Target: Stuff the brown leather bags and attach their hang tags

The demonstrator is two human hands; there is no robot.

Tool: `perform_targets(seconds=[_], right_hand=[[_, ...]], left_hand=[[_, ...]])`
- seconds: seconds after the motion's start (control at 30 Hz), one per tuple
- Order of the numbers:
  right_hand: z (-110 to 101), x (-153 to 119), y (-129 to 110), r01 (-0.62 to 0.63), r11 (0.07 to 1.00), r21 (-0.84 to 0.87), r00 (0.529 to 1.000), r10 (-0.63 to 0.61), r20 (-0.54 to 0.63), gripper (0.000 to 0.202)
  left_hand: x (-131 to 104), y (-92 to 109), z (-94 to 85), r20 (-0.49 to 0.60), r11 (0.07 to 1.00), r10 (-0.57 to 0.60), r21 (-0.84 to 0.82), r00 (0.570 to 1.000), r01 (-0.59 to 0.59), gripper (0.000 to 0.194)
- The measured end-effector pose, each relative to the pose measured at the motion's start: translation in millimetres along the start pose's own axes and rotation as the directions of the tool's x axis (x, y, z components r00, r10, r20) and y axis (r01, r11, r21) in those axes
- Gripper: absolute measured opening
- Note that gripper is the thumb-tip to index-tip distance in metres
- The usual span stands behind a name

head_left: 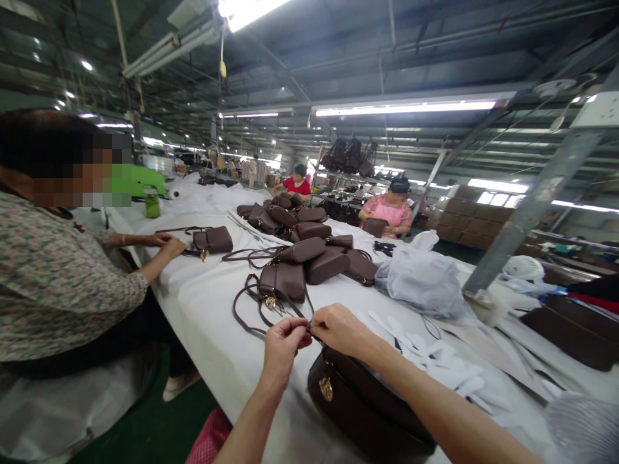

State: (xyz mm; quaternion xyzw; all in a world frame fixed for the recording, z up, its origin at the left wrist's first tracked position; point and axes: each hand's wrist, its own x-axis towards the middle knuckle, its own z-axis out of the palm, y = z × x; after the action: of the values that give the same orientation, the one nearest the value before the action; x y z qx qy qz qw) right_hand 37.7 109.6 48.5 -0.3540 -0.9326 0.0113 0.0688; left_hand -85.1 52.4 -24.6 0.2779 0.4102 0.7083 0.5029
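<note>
A dark brown handbag (360, 409) with a gold charm (325, 388) lies at the table's front edge, below my hands. My left hand (285, 345) is closed, thumb and fingers pinching a thin dark strap. Close beside it, my right hand (338, 327) is closed on the same strap, just above the bag's top end. The exact spot between the fingertips is too small to make out. Just beyond my hands lies a small brown bag (283, 282) with a gold charm and a looped strap.
Many brown bags (329, 264) are piled up the table (203, 309). White strips (435, 367) and a clear plastic bag (420, 277) lie to the right, near a slanted post (536, 200). A co-worker (72, 264) at left handles another bag (213, 240); two more people sit farther back.
</note>
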Motion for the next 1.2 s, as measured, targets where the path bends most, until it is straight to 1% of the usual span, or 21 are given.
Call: perform_targets(seconds=[0.43, 0.7, 0.93, 1.0, 1.13, 1.2], right_hand=[[-2, 0, -2, -0.013, 1.0, -0.022, 1.0, 0.013, 0.008, 0.023], [-5, -1, -6, -0.015, 1.0, -0.025, 1.0, 0.016, 0.025, 0.023], [-4, 0, -6, -0.016, 0.999, -0.043, 0.999, 0.017, 0.026, 0.023], [-4, -1, -6, -0.011, 0.999, -0.031, 1.0, 0.011, 0.016, 0.023], [-4, -3, -8, -0.028, 0.998, 0.048, 0.996, 0.031, -0.078, 0.012], [-5, -5, -11, -0.014, 0.999, 0.048, 0.996, 0.018, -0.093, 0.011]], left_hand=[[-1, -3, -1.8, 0.004, 1.0, 0.001, -0.006, 1.0, -0.001, 0.027], [-1, -1, -0.1, -0.006, 1.0, 0.002, -0.017, 1.0, -0.002, 0.026], [-2, 1, 1.3, -0.003, 1.0, 0.01, 0.017, 1.0, -0.01, 0.023], [-1, 0, 1.6, 0.002, 0.999, 0.014, 0.038, 1.0, -0.014, 0.022], [0, -3, 0.2, 0.024, 0.994, 0.041, 0.096, 0.999, -0.043, 0.019], [1, -5, -0.7, 0.035, 0.99, 0.051, 0.131, 0.998, -0.055, 0.018]])
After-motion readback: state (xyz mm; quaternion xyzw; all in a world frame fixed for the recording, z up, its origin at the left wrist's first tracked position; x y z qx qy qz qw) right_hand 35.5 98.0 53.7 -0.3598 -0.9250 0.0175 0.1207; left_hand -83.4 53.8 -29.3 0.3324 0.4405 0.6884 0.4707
